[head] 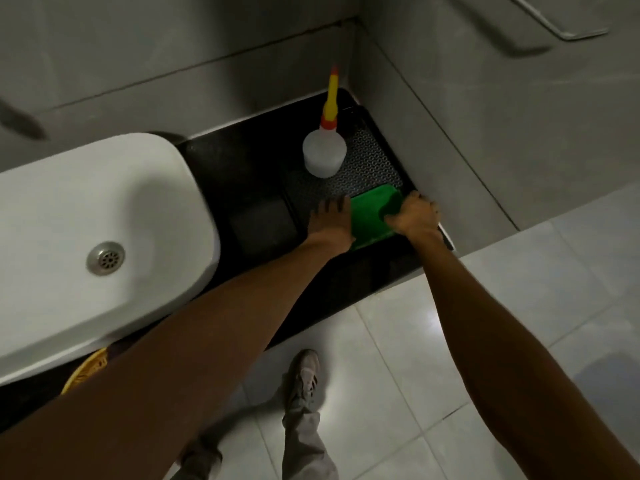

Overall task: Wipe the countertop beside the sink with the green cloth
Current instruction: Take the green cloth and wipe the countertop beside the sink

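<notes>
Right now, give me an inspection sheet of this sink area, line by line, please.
Surface: dark countertop beside the white sink, with a black patterned tray on it by the wall.
Job's things: green cloth lying folded on the tray's near end.
Clutter: white squeeze bottle with yellow nozzle, upright on the tray.
Hands: left hand flat at the cloth's left edge; right hand on its right edge, fingers curled.
Cables: nothing seen.
Surroundings: grey tiled walls, a metal rail upper right, pale floor tiles, a yellow basket under the sink.
</notes>
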Motion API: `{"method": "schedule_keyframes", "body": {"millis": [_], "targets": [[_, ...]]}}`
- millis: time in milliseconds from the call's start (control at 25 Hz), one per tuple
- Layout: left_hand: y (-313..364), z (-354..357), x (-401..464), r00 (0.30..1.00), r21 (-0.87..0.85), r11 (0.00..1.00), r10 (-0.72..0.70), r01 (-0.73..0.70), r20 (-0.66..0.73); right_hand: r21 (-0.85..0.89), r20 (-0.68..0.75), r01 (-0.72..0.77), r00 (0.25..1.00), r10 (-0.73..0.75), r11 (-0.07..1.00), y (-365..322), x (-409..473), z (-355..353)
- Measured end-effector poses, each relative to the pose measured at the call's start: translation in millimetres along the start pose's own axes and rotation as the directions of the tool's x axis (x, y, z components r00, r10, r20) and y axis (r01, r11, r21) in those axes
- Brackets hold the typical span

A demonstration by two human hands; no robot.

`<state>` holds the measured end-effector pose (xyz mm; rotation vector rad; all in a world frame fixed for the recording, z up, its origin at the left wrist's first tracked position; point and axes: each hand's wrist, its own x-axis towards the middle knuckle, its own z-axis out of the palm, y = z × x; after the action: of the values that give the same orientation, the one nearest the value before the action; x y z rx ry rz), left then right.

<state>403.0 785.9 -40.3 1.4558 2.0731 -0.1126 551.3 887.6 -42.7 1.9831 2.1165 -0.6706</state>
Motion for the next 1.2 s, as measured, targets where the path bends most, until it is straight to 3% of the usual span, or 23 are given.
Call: {"method": "schedule_keyframes", "body": {"millis": [120, 240, 320, 360, 400, 440, 520, 560, 680, 760, 840, 920, 1000, 1120, 1200], "targets": [[-2.8, -4.6, 20.5, 0.999, -0.022, 0.999, -0.045, 0.045, -0.020, 0.067, 0.054, -0.005, 0.999, 0.001, 0.998, 4.1, 14.9, -2.3], [-14.8, -23.9, 28.8, 0.994, -0.072, 0.997, -0.028, 0.035, 0.107, 0.135, 0.110, -0.005, 0.994, -0.010, 0.991, 3.4, 12.1, -8.4], [-27.0, -39.2, 24.6, 0.984, -0.178, 0.984, 0.058, -0.028, 0.169, 0.308, 0.118, 0.008, 0.992, -0.046, 0.952, 4.1, 1.6, -17.4], [-34.5, -47.3, 16.8, 0.978, -0.281, 0.958, 0.118, -0.066, 0.174, 0.479, 0.142, 0.001, 0.987, -0.079, 0.878, 5.2, -6.3, -22.9], [-42.7, -56.8, 4.7, 0.970, -0.413, 0.906, 0.171, -0.087, 0.171, 0.681, 0.202, -0.049, 0.972, -0.123, 0.730, 5.0, -16.0, -29.0], [-52.2, -66.3, -9.9, 0.963, -0.552, 0.830, 0.211, -0.088, 0.165, 0.845, 0.285, -0.152, 0.939, -0.191, 0.512, 3.2, -28.6, -35.2], [-76.6, -84.6, -47.1, 0.967, -0.743, 0.665, 0.233, -0.079, 0.106, 0.938, 0.342, -0.334, 0.863, -0.373, 0.089, -8.1, -62.5, -40.4], [-90.4, -93.6, -70.2, 0.976, -0.800, 0.595, 0.211, -0.078, 0.061, 0.928, 0.302, -0.367, 0.840, -0.450, -0.061, -20.6, -83.6, -37.4], [-133.7, -111.2, -151.8, 0.994, -0.946, 0.321, 0.107, -0.045, -0.011, 0.844, 0.062, -0.375, 0.779, -0.624, -0.384, -88.1, -163.7, -6.4], [-170.2, -114.8, -214.1, 0.998, -0.994, 0.104, 0.054, -0.024, -0.019, 0.757, -0.023, -0.444, 0.714, -0.700, -0.478, -155.4, -226.5, 23.0], [-212.5, -113.3, -272.5, 0.997, -0.998, 0.026, -0.052, -0.057, -0.058, 0.729, 0.019, -0.508, 0.685, -0.728, -0.459, -223.4, -287.5, 44.1], [-267.6, -110.1, -328.8, 0.955, -0.977, 0.174, -0.248, -0.121, -0.163, 0.761, 0.097, -0.530, 0.663, -0.742, -0.374, -290.1, -348.1, 58.5], [-332.8, -99.4, -385.5, 0.807, -0.926, 0.351, -0.500, -0.143, -0.314, 0.760, 0.181, -0.589, 0.596, -0.782, -0.273, -348.1, -401.9, 76.9], [-455.8, -52.5, -470.4, 0.520, -0.874, 0.456, -0.713, -0.167, -0.471, 0.694, 0.389, -0.714, 0.477, -0.788, -0.090, -422.8, -480.4, 121.3], [-537.9, -1.2, -511.7, 0.447, -0.854, 0.518, -0.753, -0.048, -0.482, 0.704, 0.501, -0.701, 0.382, -0.776, 0.110, -451.3, -525.2, 158.8]]}}
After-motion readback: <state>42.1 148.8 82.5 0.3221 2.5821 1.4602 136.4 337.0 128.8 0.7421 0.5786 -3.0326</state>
